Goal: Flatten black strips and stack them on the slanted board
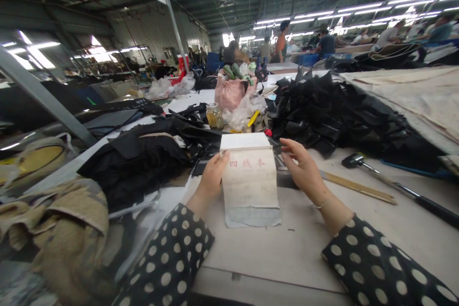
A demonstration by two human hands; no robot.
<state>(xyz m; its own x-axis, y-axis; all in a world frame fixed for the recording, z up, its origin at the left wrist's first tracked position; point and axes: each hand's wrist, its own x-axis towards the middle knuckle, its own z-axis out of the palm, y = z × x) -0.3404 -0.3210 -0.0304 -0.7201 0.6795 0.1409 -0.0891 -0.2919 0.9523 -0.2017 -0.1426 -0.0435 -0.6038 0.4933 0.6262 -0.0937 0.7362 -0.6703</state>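
Note:
A worn, cream-coloured notebook (251, 181) with red characters on its cover is held up over the table in front of me. A white page shows above its top edge and a greyish sheet shows below. My left hand (211, 174) grips its upper left edge between thumb and fingers. To the right of it, my right hand (303, 167) is held with fingers apart, near the notebook's upper right side and apart from it. Nothing shows in that hand.
A hammer (353, 160) and a wooden strip (358, 187) lie to the right. Piles of black pieces (322, 105) flank the table. Behind stand a glass jar (214, 117) and a pink bag (231, 93). A brown cloth (71, 229) lies at left. Several people are farther back.

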